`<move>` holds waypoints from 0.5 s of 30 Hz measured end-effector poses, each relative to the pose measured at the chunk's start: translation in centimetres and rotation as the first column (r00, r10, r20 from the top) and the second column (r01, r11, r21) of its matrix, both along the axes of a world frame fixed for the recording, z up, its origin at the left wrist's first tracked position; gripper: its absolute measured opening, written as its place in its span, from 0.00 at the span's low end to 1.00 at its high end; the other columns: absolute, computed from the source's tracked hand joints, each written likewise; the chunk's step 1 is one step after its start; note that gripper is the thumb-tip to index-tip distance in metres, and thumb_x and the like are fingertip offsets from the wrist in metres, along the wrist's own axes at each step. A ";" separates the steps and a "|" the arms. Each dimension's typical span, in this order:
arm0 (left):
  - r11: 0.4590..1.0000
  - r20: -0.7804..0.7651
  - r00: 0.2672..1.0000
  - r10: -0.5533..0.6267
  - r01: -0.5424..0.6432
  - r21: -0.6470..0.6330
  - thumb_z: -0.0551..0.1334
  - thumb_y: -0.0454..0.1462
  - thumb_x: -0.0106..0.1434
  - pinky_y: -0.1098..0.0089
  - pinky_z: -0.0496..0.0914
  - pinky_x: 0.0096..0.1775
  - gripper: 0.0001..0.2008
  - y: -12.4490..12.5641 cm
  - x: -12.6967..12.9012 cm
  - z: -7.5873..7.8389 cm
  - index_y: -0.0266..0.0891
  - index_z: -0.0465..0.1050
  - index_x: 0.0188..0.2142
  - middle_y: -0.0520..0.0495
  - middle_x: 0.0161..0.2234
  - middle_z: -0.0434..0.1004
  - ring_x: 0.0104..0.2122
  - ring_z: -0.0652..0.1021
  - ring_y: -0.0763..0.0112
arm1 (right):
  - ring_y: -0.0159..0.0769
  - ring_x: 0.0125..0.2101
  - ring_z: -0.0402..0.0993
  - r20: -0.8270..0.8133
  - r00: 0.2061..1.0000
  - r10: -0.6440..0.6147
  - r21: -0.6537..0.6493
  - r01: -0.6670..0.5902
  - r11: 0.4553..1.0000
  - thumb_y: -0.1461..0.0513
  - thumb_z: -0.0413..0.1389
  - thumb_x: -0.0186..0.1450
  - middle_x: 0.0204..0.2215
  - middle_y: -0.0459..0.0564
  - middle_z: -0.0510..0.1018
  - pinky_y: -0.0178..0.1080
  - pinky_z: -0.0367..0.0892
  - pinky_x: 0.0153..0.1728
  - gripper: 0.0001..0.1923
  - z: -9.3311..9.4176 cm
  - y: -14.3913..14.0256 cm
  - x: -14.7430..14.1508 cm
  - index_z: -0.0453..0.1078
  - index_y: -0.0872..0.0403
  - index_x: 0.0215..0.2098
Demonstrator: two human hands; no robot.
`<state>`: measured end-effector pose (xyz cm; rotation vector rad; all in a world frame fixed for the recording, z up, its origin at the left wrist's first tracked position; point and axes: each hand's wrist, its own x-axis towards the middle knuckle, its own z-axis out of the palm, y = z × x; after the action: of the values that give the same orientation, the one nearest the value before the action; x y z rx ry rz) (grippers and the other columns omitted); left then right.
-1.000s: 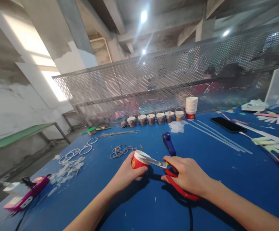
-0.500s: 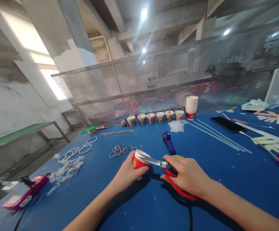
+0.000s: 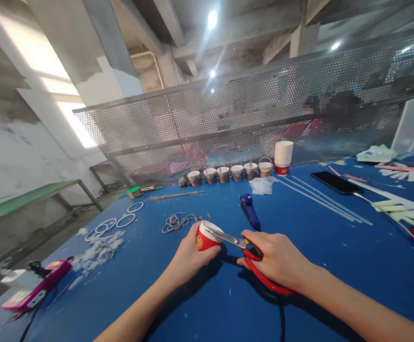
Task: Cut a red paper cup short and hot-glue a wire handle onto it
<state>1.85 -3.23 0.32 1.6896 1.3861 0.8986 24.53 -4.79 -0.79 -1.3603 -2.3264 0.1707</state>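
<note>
A red paper cup [image 3: 207, 241] with a white rim and a gold emblem is gripped in my left hand [image 3: 187, 252], thumb across its front. My right hand [image 3: 280, 259] is closed around the red and yellow handles of a pair of scissors [image 3: 235, 241]. Their metal blades lie across the cup's rim, with the tips at its mouth; whether they cut into the wall I cannot make out. Behind the cup lies a loose tangle of brown twine [image 3: 174, 222]. Beyond the scissors rests a blue glue gun [image 3: 250, 211].
Along the back stand several decorated cups [image 3: 223, 175] and a stack of paper cups [image 3: 283, 156]. Right are clear glue sticks [image 3: 321, 199] and a phone [image 3: 335, 183]. Left are white rings [image 3: 125, 220], white scraps [image 3: 98, 251] and a pink power strip [image 3: 39, 285]. A perforated metal screen [image 3: 149, 137] borders the table.
The scissor blades have drawn closer together at the cup's rim, and less of the yellow handle shows. My left hand keeps its hold on the cup.
</note>
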 end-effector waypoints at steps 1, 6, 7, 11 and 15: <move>1.000 -0.013 1.000 0.005 -0.005 0.010 0.66 0.37 0.53 0.72 0.69 0.29 0.25 0.0 0.0 0.0 0.38 0.63 0.50 0.50 0.33 0.74 0.25 0.72 0.75 | 0.49 0.37 0.80 0.000 1.000 0.000 -0.002 0.000 1.000 0.50 0.60 0.61 0.38 0.53 0.82 0.41 0.69 0.33 0.21 0.0 0.0 0.0 0.71 0.54 0.48; 0.997 -0.088 0.996 0.026 -0.019 0.081 0.66 0.38 0.52 0.67 0.71 0.38 0.26 0.0 0.0 0.1 0.39 0.64 0.50 0.47 0.39 0.76 0.34 0.75 0.68 | 0.48 0.36 0.80 -0.002 1.000 0.010 -0.021 -0.010 1.000 0.50 0.61 0.61 0.36 0.52 0.82 0.39 0.67 0.32 0.22 -0.1 0.0 0.2 0.71 0.53 0.48; 0.996 -0.098 0.995 0.027 -0.018 0.091 0.66 0.38 0.52 0.67 0.71 0.40 0.26 0.0 0.0 0.1 0.39 0.64 0.51 0.47 0.39 0.76 0.35 0.76 0.67 | 0.48 0.36 0.80 -0.004 1.000 0.015 -0.028 -0.016 0.999 0.50 0.61 0.61 0.36 0.52 0.82 0.39 0.67 0.31 0.21 0.0 0.0 0.2 0.71 0.53 0.47; 0.995 -0.108 0.994 0.024 -0.013 0.103 0.66 0.38 0.53 0.66 0.70 0.42 0.26 0.0 -0.1 0.0 0.39 0.64 0.51 0.46 0.41 0.76 0.37 0.76 0.66 | 0.46 0.33 0.80 -0.006 1.000 0.029 -0.046 -0.029 0.999 0.49 0.60 0.62 0.33 0.51 0.82 0.38 0.65 0.29 0.20 0.0 0.0 0.1 0.71 0.54 0.45; 0.996 -0.104 0.994 0.022 -0.013 0.085 0.66 0.39 0.54 0.68 0.70 0.41 0.26 0.1 -0.2 -0.3 0.39 0.63 0.52 0.47 0.40 0.76 0.36 0.76 0.67 | 0.47 0.33 0.80 -0.019 1.000 0.025 -0.054 -0.026 0.998 0.49 0.61 0.61 0.33 0.52 0.82 0.38 0.64 0.29 0.20 -0.1 0.0 0.0 0.71 0.54 0.45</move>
<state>1.63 -3.11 0.01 1.8132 1.4520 0.9005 24.53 -4.79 -0.85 -1.3490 -2.3409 0.2542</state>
